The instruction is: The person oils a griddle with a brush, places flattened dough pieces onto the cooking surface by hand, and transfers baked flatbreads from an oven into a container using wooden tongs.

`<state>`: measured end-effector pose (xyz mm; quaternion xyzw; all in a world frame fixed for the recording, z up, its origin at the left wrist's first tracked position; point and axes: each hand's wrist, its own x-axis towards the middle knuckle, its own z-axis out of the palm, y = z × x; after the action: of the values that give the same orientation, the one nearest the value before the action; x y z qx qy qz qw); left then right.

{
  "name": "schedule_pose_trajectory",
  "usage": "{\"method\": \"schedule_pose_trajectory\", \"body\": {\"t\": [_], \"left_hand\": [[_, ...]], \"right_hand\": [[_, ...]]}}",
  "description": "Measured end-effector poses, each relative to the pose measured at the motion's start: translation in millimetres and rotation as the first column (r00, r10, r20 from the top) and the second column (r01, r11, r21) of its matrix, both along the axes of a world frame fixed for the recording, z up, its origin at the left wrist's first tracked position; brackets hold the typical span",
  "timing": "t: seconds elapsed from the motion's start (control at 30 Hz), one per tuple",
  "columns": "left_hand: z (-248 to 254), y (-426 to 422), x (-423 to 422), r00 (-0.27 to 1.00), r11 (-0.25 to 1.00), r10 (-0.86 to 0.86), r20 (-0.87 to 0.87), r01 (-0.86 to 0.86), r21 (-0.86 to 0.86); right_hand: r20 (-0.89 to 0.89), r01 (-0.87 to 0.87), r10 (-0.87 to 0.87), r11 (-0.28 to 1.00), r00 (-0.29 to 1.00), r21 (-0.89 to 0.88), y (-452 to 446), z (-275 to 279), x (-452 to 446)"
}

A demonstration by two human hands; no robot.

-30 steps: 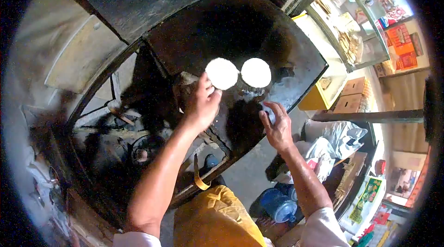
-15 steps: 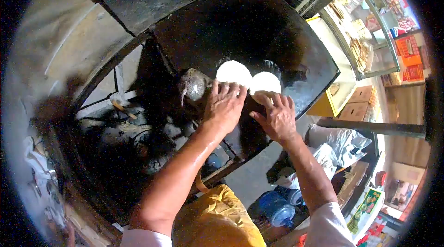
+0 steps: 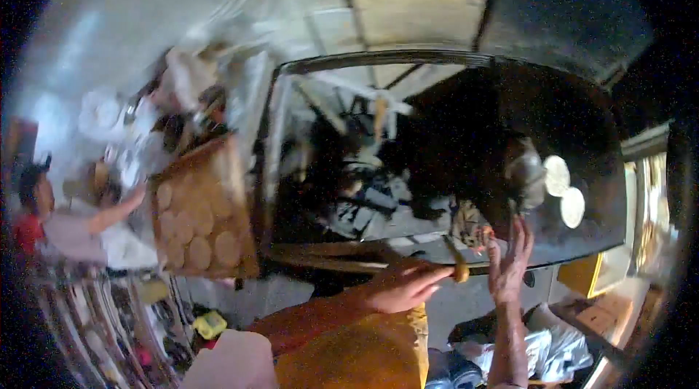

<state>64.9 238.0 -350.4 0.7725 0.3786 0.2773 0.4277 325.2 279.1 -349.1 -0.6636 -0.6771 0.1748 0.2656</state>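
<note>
Your left hand and right hand have come away from the two pale flat rounds, and your view has swung left. The rounds lie touching, or nearly so, on the dark flat surface, at the right of the view, beside a blurred, rounded greyish object. Your right hand is open, fingers spread and pointing up, over the surface's near edge. Your left hand points right, its fingertips at a yellow-brown curved piece; you cannot tell whether it grips it. Far left, another person stretches an arm towards a brown board bearing several flat discs.
</note>
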Motion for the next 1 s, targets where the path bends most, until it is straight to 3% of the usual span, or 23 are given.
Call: {"method": "schedule_pose_trajectory", "body": {"t": [0.07, 0.13, 0.2, 0.27, 0.33, 0.4, 0.43, 0.47, 0.5, 0.53, 0.6, 0.63, 0.67, 0.73, 0.77, 0.8, 0.87, 0.9, 0.93, 0.97, 1.0], "left_hand": [[-42, -77, -85, 0.968, 0.964, 0.222, 0.118, -0.199, -0.178], [-55, -127, -183, 0.906, 0.902, 0.421, -0.035, -0.423, -0.085], [-10, -157, -285, 0.795, 0.681, 0.592, -0.133, -0.582, -0.444], [-4, -180, -385, 0.643, 0.514, 0.702, -0.306, -0.755, -0.407], [13, -191, -478, 0.54, 0.546, 0.782, -0.311, -0.835, -0.077], [33, -188, -534, 0.394, 0.385, 0.79, -0.47, -0.915, -0.121], [30, -182, -552, 0.407, 0.384, 0.787, -0.464, -0.911, -0.149], [25, -168, -563, 0.438, 0.487, 0.774, -0.458, -0.873, -0.013], [20, -158, -576, 0.462, 0.568, 0.765, -0.448, -0.813, 0.131], [8, -146, -584, 0.465, 0.559, 0.772, -0.433, -0.821, 0.116], [-30, -119, -580, 0.467, 0.608, 0.789, -0.4, -0.688, 0.396], [-37, -107, -575, 0.461, 0.602, 0.798, -0.389, -0.655, 0.458], [-43, -95, -571, 0.454, 0.59, 0.807, -0.378, -0.618, 0.519], [-39, -73, -570, 0.474, 0.691, 0.693, -0.543, -0.652, 0.313], [-33, -66, -573, 0.467, 0.685, 0.697, -0.543, -0.657, 0.314], [-25, -62, -575, 0.519, 0.743, 0.626, -0.582, -0.624, 0.242], [-28, -64, -579, 0.571, 0.795, 0.546, -0.614, -0.584, 0.164], [-35, -66, -578, 0.664, 0.815, 0.556, -0.5, -0.552, 0.173], [-42, -68, -577, 0.744, 0.832, 0.552, -0.376, -0.521, 0.191], [-33, -70, -574, 0.808, 0.814, 0.543, -0.231, -0.573, -0.093], [-30, -66, -580, 0.809, 0.817, 0.54, -0.233, -0.57, -0.087]], "right_hand": [[-0.31, -0.101, 0.075, 0.993, 0.948, -0.068, -18, 22, -96], [-0.076, -0.329, 0.326, 0.944, 0.942, -0.019, -41, 24, -174], [-0.361, -0.461, 0.383, 0.873, 0.851, -0.161, -69, 40, -270], [-0.293, -0.647, 0.606, 0.76, 0.74, -0.061, -83, 41, -352], [-0.291, -0.755, 0.705, 0.647, 0.646, -0.108, -86, 34, -436], [-0.258, -0.812, 0.786, 0.584, 0.561, 0.012, -74, -5, -497], [-0.21, -0.831, 0.82, 0.553, 0.532, 0.058, -66, -12, -527], [-0.108, -0.846, 0.849, 0.526, 0.517, 0.083, -47, -2, -553], [0.078, -0.887, 0.888, 0.439, 0.453, 0.145, -29, -9, -576], [0.265, -0.924, 0.889, 0.333, 0.374, 0.188, -13, -16, -596], [0.359, -0.909, 0.839, 0.409, 0.409, 0.08, 3, 10, -629], [0.34, -0.854, 0.817, 0.516, 0.466, -0.068, 16, -21, -634], [0.243, -0.868, 0.873, 0.467, 0.422, -0.169, 32, -11, -641], [0.31, -0.832, 0.872, 0.468, 0.379, -0.297, 51, -20, -651], [0.238, -0.832, 0.9, 0.431, 0.366, -0.351, 60, -17, -654], [0.105, -0.906, 0.93, 0.366, 0.352, -0.212, 66, -17, -662], [0.028, -0.876, 0.913, 0.398, 0.407, -0.273, 70, -7, -662], [0.004, -0.865, 0.905, 0.409, 0.426, -0.291, 72, 1, -663], [0.057, -0.853, 0.932, 0.352, 0.359, -0.386, 78, 3, -663], [0.101, -0.824, 0.952, 0.3, 0.288, -0.481, 83, 3, -661], [0.104, -0.825, 0.951, 0.306, 0.293, -0.476, 87, -1, -659]]}}
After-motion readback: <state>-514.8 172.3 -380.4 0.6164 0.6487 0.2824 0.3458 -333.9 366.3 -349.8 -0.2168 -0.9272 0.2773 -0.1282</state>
